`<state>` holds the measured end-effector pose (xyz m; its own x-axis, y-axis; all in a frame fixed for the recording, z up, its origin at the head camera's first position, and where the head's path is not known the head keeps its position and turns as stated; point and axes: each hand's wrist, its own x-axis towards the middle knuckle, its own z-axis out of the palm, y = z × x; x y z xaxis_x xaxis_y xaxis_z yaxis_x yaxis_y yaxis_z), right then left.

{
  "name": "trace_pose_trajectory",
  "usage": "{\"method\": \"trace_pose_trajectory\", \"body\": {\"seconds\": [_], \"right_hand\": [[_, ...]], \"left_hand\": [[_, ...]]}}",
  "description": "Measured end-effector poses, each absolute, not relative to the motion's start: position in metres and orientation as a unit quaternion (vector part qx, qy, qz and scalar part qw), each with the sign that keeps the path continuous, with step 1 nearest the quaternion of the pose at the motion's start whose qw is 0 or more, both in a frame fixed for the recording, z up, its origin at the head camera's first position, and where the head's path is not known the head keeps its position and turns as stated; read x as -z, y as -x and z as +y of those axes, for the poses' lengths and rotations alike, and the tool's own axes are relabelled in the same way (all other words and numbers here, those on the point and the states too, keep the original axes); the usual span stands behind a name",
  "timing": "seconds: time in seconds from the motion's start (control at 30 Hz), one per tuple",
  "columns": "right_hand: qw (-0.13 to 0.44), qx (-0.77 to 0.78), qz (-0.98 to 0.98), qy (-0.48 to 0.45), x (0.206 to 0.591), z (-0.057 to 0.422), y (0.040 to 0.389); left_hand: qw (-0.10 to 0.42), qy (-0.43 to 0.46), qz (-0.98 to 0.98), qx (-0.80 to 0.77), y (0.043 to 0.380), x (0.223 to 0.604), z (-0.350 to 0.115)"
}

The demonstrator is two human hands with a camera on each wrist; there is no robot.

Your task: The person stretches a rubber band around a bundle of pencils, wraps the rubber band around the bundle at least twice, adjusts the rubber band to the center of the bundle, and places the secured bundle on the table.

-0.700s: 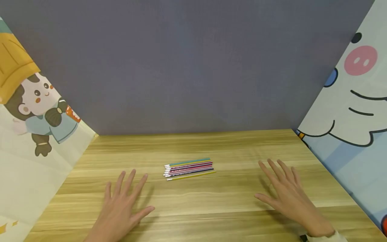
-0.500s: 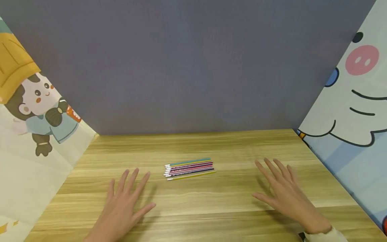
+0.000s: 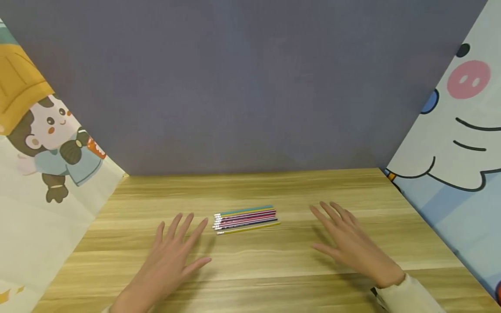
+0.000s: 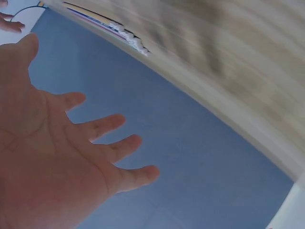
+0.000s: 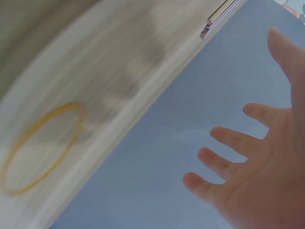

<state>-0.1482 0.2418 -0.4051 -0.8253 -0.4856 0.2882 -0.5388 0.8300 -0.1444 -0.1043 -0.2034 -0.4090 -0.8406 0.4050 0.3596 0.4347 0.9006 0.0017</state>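
Several pencils [image 3: 244, 218] with white eraser ends lie side by side on the wooden table. Teal, yellow, pink and dark ones make up the row, and one yellow pencil [image 3: 254, 228] lies slightly apart at the near side. My left hand [image 3: 166, 263] hovers left of the eraser ends, fingers spread, holding nothing. To the right of the pencils hovers my right hand [image 3: 350, 245], palm down, fingers extended and nothing in them. In the right wrist view a yellow loop like a rubber band [image 5: 59, 110] lies on the table; it does not show in the head view.
A grey upright panel [image 3: 250, 87] borders the back of the wooden table [image 3: 250, 287]. Cartoon-printed side walls stand at the left [image 3: 31, 226] and right [image 3: 450, 208]. A pale sleeve [image 3: 409, 298] covers the right forearm.
Both hands have moved inward toward the pencils, the right one farther to the left and the left one to the right. The pencils lie as before.
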Motion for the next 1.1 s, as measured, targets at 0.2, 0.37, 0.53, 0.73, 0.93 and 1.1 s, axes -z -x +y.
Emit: {"method": "trace_pose_trajectory", "body": {"seconds": [0.2, 0.37, 0.53, 0.73, 0.93, 1.1], "right_hand": [[0.095, -0.116, -0.945, -0.290, 0.403, 0.221, 0.159], [0.085, -0.128, -0.938, -0.311, 0.400, 0.202, 0.167], [0.078, -0.130, -0.932, -0.330, 0.401, 0.186, 0.175], [0.081, -0.144, -0.920, -0.356, 0.405, 0.171, 0.188], [0.056, -0.158, -0.916, -0.365, 0.410, 0.163, 0.199], [0.024, -0.165, -0.916, -0.364, 0.412, 0.153, 0.209]], "left_hand": [[0.178, 0.245, -0.953, 0.026, 0.118, 0.406, -0.189], [0.156, 0.255, -0.954, 0.025, 0.128, 0.406, -0.178], [0.138, 0.257, -0.956, 0.029, 0.137, 0.408, -0.171], [0.111, 0.266, -0.956, 0.047, 0.149, 0.410, -0.165], [0.084, 0.276, -0.956, 0.054, 0.160, 0.410, -0.157], [0.050, 0.277, -0.957, 0.068, 0.171, 0.410, -0.150]]}}
